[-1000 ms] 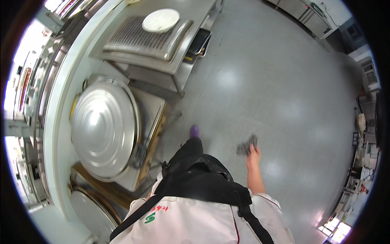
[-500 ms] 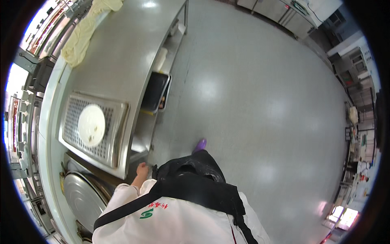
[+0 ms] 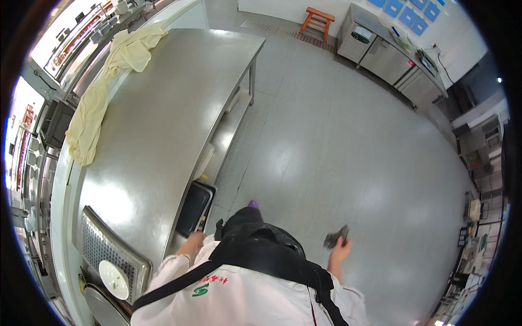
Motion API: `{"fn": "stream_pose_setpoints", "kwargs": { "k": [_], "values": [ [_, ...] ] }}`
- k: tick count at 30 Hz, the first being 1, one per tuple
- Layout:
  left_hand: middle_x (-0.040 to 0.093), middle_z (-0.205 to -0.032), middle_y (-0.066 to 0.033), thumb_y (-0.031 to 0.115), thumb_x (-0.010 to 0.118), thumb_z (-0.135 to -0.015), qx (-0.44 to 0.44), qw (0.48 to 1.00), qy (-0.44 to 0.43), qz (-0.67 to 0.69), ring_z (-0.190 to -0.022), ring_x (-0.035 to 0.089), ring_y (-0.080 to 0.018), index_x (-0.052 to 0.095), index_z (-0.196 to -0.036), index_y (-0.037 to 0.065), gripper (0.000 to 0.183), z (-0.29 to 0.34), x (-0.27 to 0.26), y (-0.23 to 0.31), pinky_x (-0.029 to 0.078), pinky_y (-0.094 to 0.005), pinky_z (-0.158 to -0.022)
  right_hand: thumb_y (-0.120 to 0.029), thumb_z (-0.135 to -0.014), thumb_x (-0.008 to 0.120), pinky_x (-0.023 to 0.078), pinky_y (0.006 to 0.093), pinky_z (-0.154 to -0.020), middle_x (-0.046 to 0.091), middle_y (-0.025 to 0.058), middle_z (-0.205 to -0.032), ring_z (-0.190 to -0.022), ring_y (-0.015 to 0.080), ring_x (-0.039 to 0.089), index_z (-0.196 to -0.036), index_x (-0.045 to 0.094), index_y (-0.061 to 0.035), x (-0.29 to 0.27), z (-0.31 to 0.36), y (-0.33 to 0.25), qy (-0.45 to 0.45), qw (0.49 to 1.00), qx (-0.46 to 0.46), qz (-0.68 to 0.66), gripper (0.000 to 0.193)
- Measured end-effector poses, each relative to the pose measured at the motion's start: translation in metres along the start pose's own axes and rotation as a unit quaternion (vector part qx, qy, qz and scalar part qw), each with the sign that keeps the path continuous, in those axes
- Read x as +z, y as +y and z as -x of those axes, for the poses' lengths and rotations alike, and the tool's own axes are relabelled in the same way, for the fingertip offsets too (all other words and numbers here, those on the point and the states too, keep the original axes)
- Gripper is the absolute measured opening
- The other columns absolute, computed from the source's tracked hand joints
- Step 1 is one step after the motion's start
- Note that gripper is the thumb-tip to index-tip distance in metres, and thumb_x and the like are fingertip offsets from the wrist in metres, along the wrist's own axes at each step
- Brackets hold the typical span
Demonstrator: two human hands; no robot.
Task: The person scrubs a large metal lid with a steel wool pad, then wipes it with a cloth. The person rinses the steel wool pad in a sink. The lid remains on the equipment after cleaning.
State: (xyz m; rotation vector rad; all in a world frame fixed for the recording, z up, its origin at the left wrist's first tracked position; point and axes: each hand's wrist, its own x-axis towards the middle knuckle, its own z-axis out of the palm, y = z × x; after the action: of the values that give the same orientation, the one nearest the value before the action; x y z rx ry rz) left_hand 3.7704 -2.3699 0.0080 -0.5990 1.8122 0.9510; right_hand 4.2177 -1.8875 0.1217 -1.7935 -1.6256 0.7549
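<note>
My right hand [image 3: 341, 251] is out over the floor to the right, closed on a dark grey crumpled bundle [image 3: 336, 237] whose exact kind I cannot make out. Low beside the steel table, my left hand [image 3: 194, 243] hangs near a black tray [image 3: 194, 209] on the lower shelf. Its fingers are too small and blurred to read. At the table's near end lies a perforated steel tray [image 3: 111, 247]. A white plate [image 3: 114, 280] with small scraps rests on it.
The long steel table [image 3: 157, 119] runs along my left, with a pale yellow cloth [image 3: 89, 122] over its far-left ledge. Round metal lids [image 3: 106, 307] stand at the near left. Ahead are a steel cabinet [image 3: 380, 60] and a wooden stool [image 3: 318, 23]. Shelving lines the right.
I have moved forward along the table, so the tray and plate sit nearer and lower. My right hand with the dark bundle has come into view. The far cabinet and stool show more fully.
</note>
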Motion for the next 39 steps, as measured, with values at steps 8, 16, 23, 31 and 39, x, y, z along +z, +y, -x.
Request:
{"fn": "stream_pose_setpoints", "kwargs": {
  "k": [8,16,23,31,39],
  "values": [
    [0.072,-0.123,-0.0097,0.016,0.070,-0.096,0.289,0.947,-0.113,-0.089,-0.112,0.066,-0.0189,0.057,-0.147,0.005,0.053,-0.038,0.164,0.481,0.053,-0.0337,-0.095,-0.031,-0.096,0.077,0.053,0.0446,-0.098,0.073,0.0204,-0.116,-0.105,0.0332,0.069,-0.125,0.066,0.0067,0.093,-0.073,-0.041,-0.092,0.931,0.300,0.188,0.049],
    [0.065,-0.143,-0.0116,0.011,0.070,-0.096,0.267,0.963,-0.025,0.009,-0.125,0.063,-0.0217,0.041,-0.159,0.008,0.070,-0.074,0.287,0.719,0.050,-0.0377,-0.106,-0.027,-0.096,0.077,0.054,0.0443,-0.095,0.073,0.0197,-0.116,-0.104,0.0319,0.069,-0.125,0.066,0.0066,0.303,-0.499,-0.253,-0.074,0.982,0.158,0.078,0.046],
    [0.063,-0.146,-0.0103,0.014,0.065,-0.105,0.340,0.914,-0.156,0.158,-0.128,0.063,-0.0202,0.052,-0.152,0.008,0.049,-0.038,0.362,1.009,0.050,-0.0365,-0.105,-0.021,-0.099,0.076,0.053,0.0390,-0.095,0.071,0.0165,-0.118,-0.106,0.0260,0.066,-0.131,0.060,0.0056,0.593,-0.877,-0.626,-0.084,0.976,-0.180,-0.083,0.044],
    [0.065,-0.141,-0.0104,0.010,0.065,-0.105,0.436,0.869,-0.157,0.174,-0.128,0.062,-0.0184,0.050,-0.152,0.003,0.050,-0.134,0.399,1.368,0.048,-0.0351,-0.111,-0.020,-0.094,0.077,0.055,0.0466,-0.091,0.071,0.0187,-0.112,-0.100,0.0327,0.069,-0.121,0.063,0.0045,0.726,-0.927,-0.666,-0.182,0.973,-0.066,0.124,0.038],
    [0.071,-0.131,-0.0099,0.014,0.065,-0.102,0.296,0.949,0.026,0.107,-0.120,0.066,-0.0194,0.063,-0.143,0.006,0.042,-0.387,0.344,1.532,0.053,-0.0344,-0.104,-0.023,-0.091,0.081,0.056,0.0473,-0.089,0.073,0.0200,-0.110,-0.099,0.0348,0.071,-0.119,0.065,0.0031,0.955,-1.045,-0.787,-0.232,0.929,0.046,0.286,0.041]
  ]
}}
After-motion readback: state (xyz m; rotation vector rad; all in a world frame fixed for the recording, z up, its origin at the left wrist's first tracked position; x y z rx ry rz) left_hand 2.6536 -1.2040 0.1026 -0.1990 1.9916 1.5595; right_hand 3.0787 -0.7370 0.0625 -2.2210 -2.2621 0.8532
